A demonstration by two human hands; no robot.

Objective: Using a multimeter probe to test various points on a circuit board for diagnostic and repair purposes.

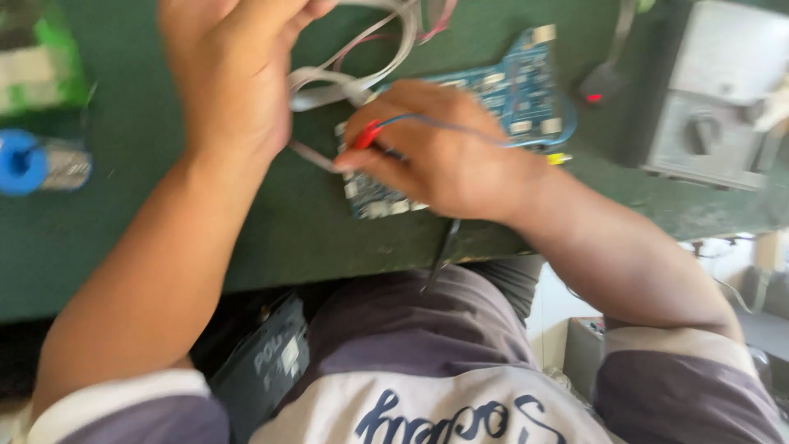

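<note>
A blue circuit board (526, 82) lies on the green table top (312, 222), partly under my right hand (444, 156). That hand grips a thin probe with a red tip (367, 134), held to the board's near left corner, and a blue wire runs from it. My left hand (230, 66) is above and to the left, fingers closed around a bundle of white ribbon wires (353, 70) that lead to the board. The picture is blurred by motion.
A blue spool (25, 160) and a green-and-white pack (37, 66) sit at the left edge. A grey box with a round knob (707, 123) stands at the right. A dark device with a red light (596, 89) lies behind the board.
</note>
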